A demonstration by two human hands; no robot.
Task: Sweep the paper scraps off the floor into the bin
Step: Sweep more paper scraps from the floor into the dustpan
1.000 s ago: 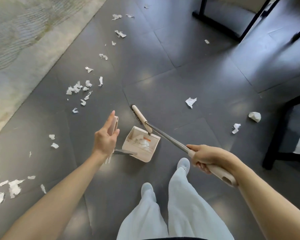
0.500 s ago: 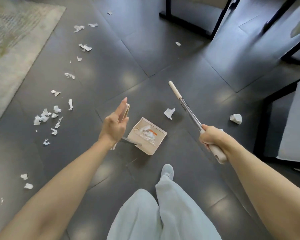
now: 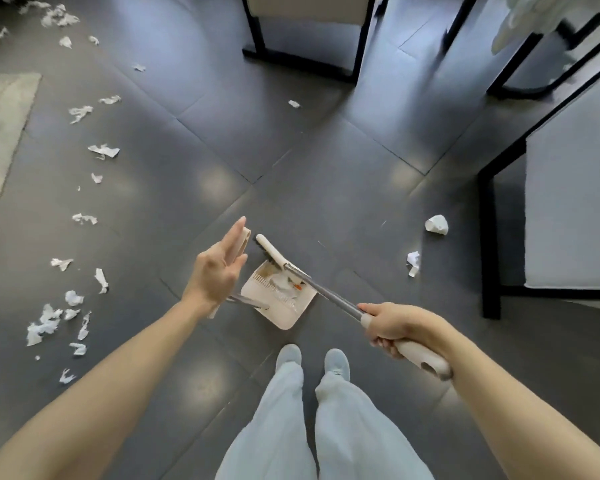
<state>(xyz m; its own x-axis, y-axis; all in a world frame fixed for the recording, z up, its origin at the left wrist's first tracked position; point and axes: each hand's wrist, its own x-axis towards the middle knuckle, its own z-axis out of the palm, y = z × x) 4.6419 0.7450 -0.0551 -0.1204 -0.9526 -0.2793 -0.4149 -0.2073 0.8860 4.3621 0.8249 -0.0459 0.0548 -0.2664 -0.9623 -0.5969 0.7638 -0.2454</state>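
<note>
I saw the dark tiled floor (image 3: 194, 140) fill the view, with a pale rug (image 3: 0, 133) at the left edge and a black-framed chair (image 3: 568, 209) at the right. The broom (image 3: 326, 295) ran from the right hand (image 3: 395, 325), which gripped its cream handle, down to its head at the far lip of the dustpan (image 3: 284, 317). The dustpan stood just ahead of the 2 feet, some scraps inside it. The left hand (image 3: 215, 275) lay flat, fingers straight, against the dustpan's upright handle. Paper scraps (image 3: 104, 150) lay scattered well left of that hand; 1 crumpled ball (image 3: 437, 224) sat near the chair.
</note>
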